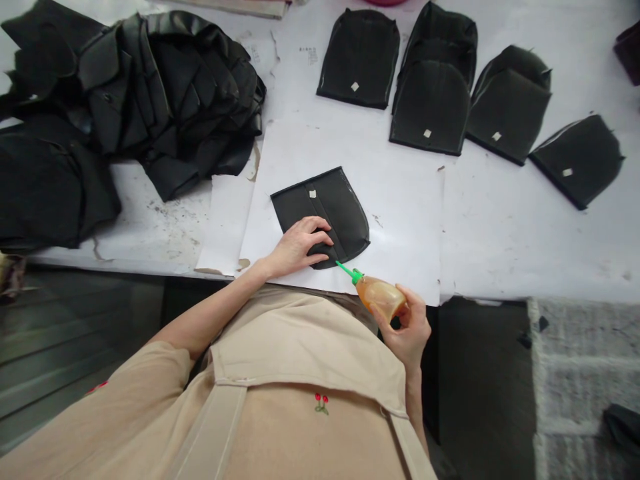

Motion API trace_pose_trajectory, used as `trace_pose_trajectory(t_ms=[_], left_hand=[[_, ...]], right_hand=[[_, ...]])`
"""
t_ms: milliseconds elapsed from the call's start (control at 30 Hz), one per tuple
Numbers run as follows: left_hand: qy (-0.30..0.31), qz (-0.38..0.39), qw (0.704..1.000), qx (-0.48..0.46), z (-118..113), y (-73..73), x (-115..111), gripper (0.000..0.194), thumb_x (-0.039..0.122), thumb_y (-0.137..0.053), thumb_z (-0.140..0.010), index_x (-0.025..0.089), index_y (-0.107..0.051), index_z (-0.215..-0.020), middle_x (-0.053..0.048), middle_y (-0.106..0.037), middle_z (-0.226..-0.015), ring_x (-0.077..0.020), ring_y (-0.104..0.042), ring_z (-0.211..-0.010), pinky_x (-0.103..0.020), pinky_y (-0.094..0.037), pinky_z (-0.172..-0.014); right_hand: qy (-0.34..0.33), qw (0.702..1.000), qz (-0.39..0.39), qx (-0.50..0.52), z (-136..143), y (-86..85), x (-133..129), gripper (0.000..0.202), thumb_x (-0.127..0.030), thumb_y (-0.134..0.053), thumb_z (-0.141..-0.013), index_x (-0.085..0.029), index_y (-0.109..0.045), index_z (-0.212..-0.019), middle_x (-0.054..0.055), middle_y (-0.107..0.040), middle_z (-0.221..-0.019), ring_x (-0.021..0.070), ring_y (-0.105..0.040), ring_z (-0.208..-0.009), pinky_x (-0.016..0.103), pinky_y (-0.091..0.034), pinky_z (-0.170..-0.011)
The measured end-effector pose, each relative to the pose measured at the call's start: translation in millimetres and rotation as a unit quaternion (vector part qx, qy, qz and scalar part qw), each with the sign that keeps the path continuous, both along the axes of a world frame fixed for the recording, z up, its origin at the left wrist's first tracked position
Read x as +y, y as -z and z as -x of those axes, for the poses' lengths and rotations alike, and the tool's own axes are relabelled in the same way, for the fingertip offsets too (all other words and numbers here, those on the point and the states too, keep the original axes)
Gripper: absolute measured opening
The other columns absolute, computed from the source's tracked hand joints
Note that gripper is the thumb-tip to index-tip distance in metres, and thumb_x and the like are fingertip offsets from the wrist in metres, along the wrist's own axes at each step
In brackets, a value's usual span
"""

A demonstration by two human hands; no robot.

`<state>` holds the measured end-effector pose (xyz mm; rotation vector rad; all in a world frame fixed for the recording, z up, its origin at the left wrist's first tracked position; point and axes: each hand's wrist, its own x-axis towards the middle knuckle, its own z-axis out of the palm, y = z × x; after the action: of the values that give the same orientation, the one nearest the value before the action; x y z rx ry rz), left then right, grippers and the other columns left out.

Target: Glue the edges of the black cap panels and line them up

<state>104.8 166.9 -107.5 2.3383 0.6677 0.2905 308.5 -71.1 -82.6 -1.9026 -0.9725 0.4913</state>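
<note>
A black fabric piece (345,207) with one rounded end and a small pale square label lies on the white-covered table in front of me. My left hand (305,245) rests flat on its near left part, fingers spread. In my right hand (409,328) is a squeeze bottle (381,297) of amber liquid, probably glue, with a green nozzle. The bottle is tilted, and its nozzle tip is at the near rounded edge of the piece. Whether the tip touches the fabric I cannot tell.
Several similar black pieces with pale labels, one of them (357,60), lie along the far right side. A large heap of black pieces (165,87) covers the far left of the table (540,260). The table's front edge runs close to my apron (310,333).
</note>
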Motion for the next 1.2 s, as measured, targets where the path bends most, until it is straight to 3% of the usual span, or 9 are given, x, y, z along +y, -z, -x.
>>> trace_pose_trajectory(t_ms=[467, 700, 900, 1200], left_hand=[[-0.007, 0.004, 1.000, -0.024, -0.8, 1.4, -0.4, 0.019, 0.031, -0.072, -0.091, 0.023, -0.070, -0.108, -0.011, -0.061, -0.132, -0.0296, -0.054, -0.132, -0.049, -0.046, -0.111], [-0.017, 0.005, 0.999, -0.031, -2.5, 0.9, -1.8, 0.018, 0.030, -0.072, -0.091, 0.022, -0.071, -0.107, -0.011, -0.062, -0.131, -0.0294, -0.055, -0.131, -0.049, -0.047, -0.110], [-0.027, -0.003, 0.999, -0.032, -6.0, 2.2, -2.1, 0.019, 0.031, -0.073, -0.091, 0.022, -0.071, -0.107, -0.011, -0.062, -0.131, -0.0289, -0.055, -0.131, -0.049, -0.046, -0.112], [-0.028, -0.008, 0.999, -0.040, -7.1, 4.1, -1.3, 0.018, 0.034, -0.068, -0.095, 0.022, -0.071, -0.108, -0.011, -0.063, -0.132, -0.0284, -0.054, -0.132, -0.048, -0.047, -0.112]], right_hand=[[-0.018, 1.000, 0.016, -0.011, 11.4, -0.8, 0.2, 0.053, -0.041, -0.083, -0.079, -0.019, -0.063, -0.124, 0.010, -0.072, -0.110, 0.0246, -0.072, -0.090, 0.032, -0.061, -0.070], [-0.044, 0.998, 0.037, 0.004, 21.8, 5.0, 0.1, 0.057, -0.045, -0.084, -0.077, -0.024, -0.062, -0.126, 0.008, -0.072, -0.111, 0.0242, -0.071, -0.091, 0.032, -0.061, -0.072], [-0.010, 0.998, 0.038, 0.045, 30.7, 2.5, 4.8, 0.057, -0.045, -0.084, -0.078, -0.020, -0.061, -0.125, 0.008, -0.070, -0.111, 0.0235, -0.070, -0.090, 0.031, -0.058, -0.072], [0.061, 0.993, 0.007, 0.102, 31.7, 21.2, 4.7, 0.063, -0.046, -0.087, -0.071, -0.019, -0.062, -0.123, 0.012, -0.070, -0.115, 0.0254, -0.072, -0.090, 0.036, -0.062, -0.073]])
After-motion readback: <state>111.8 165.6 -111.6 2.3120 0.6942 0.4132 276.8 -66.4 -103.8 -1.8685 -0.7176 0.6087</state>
